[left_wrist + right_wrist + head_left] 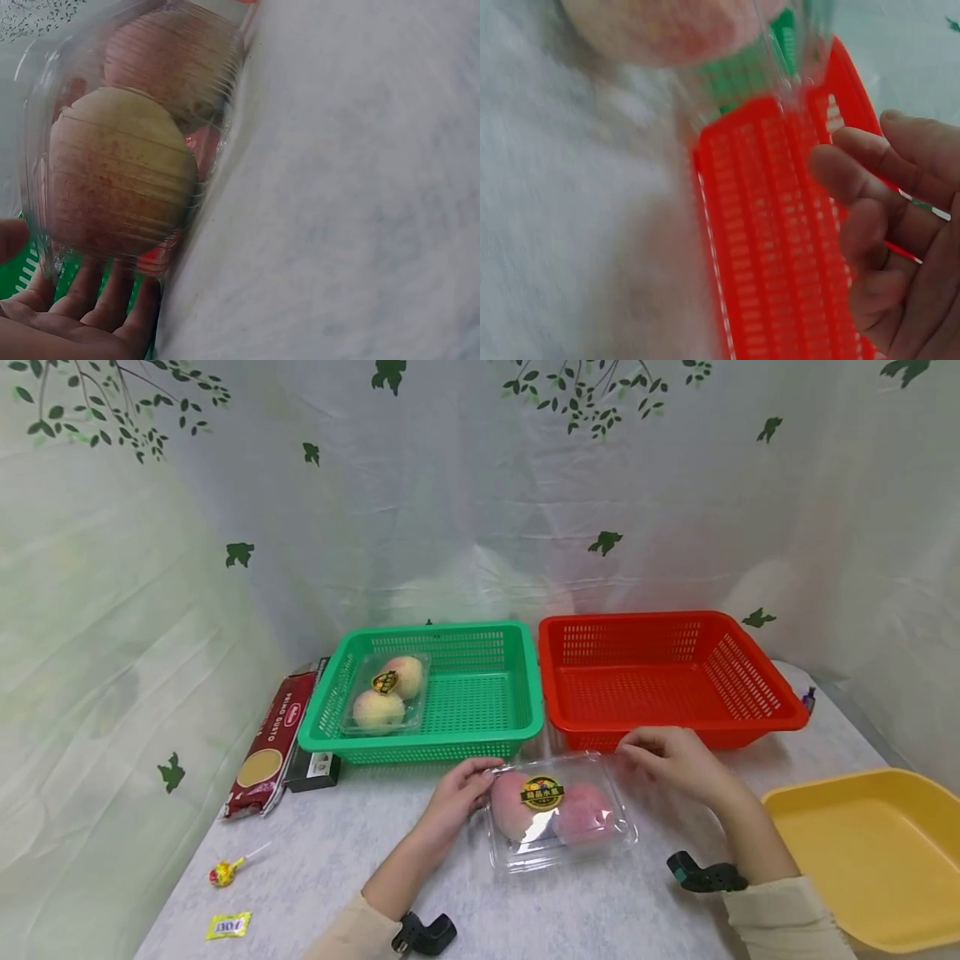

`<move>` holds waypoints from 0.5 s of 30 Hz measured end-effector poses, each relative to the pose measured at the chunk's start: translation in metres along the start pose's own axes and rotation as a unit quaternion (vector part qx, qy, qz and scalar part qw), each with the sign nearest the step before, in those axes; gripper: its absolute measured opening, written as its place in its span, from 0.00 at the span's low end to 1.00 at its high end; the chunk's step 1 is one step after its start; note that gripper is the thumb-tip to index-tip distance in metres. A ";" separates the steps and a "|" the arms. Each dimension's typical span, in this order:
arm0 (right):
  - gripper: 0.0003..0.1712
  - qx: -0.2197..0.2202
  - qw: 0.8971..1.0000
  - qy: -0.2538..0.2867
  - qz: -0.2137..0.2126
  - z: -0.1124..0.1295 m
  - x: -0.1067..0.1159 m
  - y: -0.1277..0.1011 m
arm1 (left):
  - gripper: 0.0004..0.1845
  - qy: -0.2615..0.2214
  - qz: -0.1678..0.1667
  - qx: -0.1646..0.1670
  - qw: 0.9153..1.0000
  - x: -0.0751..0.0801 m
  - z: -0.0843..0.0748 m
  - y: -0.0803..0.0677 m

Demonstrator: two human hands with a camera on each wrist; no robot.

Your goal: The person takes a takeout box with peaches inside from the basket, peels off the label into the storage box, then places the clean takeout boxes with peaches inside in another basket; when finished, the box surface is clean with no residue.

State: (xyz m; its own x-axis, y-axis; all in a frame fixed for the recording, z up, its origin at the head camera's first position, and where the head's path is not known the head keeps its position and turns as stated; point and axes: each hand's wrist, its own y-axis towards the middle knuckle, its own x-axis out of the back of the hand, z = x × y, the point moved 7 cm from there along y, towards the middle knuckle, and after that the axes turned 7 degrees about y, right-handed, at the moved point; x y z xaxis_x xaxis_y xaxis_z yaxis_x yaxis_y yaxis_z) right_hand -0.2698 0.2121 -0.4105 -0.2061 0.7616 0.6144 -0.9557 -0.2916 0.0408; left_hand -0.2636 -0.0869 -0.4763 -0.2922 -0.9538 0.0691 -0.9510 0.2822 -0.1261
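Observation:
A clear plastic box of peaches (558,810) with a black and gold label is in front of the baskets in the head view. My left hand (453,797) grips its left edge; in the left wrist view, the fingers (116,300) reach under the box beside a large peach (120,172). Just off the box's right corner is my right hand (678,764), fingers loosely bent. The right wrist view shows that hand (904,232) holding nothing, with a gap between it and the box. Another box of peaches (390,693) lies inside the green basket (480,747), at its left end.
A red basket (675,727) stands right of the green one, and a yellow tub (870,852) is at the right. On the left lie a dark red packet (277,735), a black box (311,772), a lollipop (225,871) and a small yellow packet (228,925).

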 end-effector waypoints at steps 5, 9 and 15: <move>0.06 0.051 0.998 0.002 -0.022 0.024 -0.016 0.001 | 0.27 0.016 0.059 -0.029 0.998 -0.007 0.000 -0.008; 0.06 0.133 0.990 0.003 -0.054 0.051 -0.026 -0.001 | 0.34 0.039 0.103 -0.053 0.993 -0.013 -0.002 -0.012; 0.11 0.183 0.983 0.011 -0.026 0.071 -0.051 -0.004 | 0.34 0.030 0.123 -0.079 0.989 -0.017 -0.002 -0.011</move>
State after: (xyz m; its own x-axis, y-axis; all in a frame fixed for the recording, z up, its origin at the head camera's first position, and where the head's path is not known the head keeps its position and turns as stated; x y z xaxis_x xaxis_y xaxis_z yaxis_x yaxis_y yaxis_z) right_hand -0.2405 0.1335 -0.3857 -0.1681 0.7921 0.5868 -0.8256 -0.4384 0.3552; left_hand -0.2481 -0.0738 -0.4743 -0.5174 -0.8480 0.1144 -0.8531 0.5217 0.0087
